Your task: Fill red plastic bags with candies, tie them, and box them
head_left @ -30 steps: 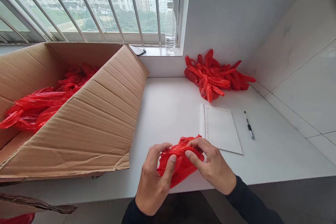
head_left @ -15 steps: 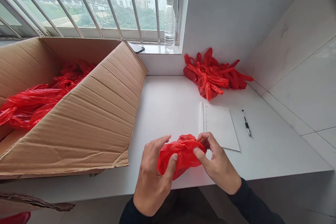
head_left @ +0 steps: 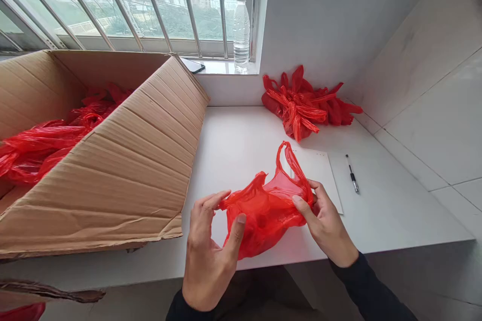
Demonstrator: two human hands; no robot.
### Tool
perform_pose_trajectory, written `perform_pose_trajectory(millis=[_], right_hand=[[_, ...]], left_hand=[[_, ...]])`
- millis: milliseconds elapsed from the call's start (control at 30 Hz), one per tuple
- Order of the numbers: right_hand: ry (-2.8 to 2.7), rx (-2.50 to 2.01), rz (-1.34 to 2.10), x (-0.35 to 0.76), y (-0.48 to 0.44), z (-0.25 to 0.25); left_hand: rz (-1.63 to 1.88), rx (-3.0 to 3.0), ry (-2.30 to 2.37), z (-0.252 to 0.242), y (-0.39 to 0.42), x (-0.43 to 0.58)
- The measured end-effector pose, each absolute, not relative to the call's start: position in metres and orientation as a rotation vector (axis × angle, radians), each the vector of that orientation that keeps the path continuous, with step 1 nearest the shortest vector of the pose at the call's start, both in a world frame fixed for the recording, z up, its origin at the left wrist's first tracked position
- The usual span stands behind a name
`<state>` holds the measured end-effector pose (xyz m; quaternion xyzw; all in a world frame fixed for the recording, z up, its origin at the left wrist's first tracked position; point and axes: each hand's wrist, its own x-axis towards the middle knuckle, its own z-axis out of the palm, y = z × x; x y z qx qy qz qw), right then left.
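Note:
A thin red plastic bag (head_left: pixel 259 215) is spread between my hands above the table's front edge, one handle loop standing up at its right. Something inside rounds out its lower part, but I cannot make out what. My left hand (head_left: pixel 211 246) holds the bag's left side, fingertips at its upper corner and the thumb apart in front. At the right side, my right hand (head_left: pixel 327 220) pinches the plastic between thumb and fingers. Beneath and behind the raised handle lies an open notebook (head_left: pixel 320 170), partly covered from view.
A large open cardboard box (head_left: pixel 150 145) on the left holds crumpled red bags (head_left: pixel 48 140). Tied red bags (head_left: pixel 301 105) lie against the back wall. A pen (head_left: pixel 352 173) rests right of the notebook. On the windowsill are a water bottle (head_left: pixel 241 35) and a flat dark device (head_left: pixel 194 65).
The red bag has gone from bunched up to spread wider, and a handle loop now stands up. My hands have moved apart, the left one leftward and the right one rightward.

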<state>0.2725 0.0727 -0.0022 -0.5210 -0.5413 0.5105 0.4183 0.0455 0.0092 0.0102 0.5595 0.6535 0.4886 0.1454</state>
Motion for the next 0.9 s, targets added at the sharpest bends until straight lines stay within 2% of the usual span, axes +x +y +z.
perform_pose_trajectory(millis=[100,200,433,533,633,767,900], right_hand=[[-1.374,-1.301,1.322,0.269,0.068,0.009],[-1.326,-1.280,1.236,0.275,0.068,0.014],[-1.400,-1.307,1.053,0.282,0.055,0.026],[-1.434,-1.285,0.790,0.277,0.044,0.033],[-1.451,-1.038,0.471,0.271,0.037,0.048],[-1.944,-0.744,0.545,0.262,0.038,0.065],[-2.652,-1.116,0.684,0.255,0.048,0.056]], left_hand=[[1.451,1.713,1.951,0.017,0.008,0.051],[1.541,1.487,1.971,0.026,-0.001,0.046],[1.482,0.825,1.264,0.068,-0.016,0.039],[1.456,0.549,1.216,0.085,-0.014,0.050],[1.440,0.489,1.177,0.090,-0.010,0.059],[1.315,0.851,1.188,0.078,-0.003,0.055],[1.232,1.004,1.348,0.069,-0.007,0.049]])
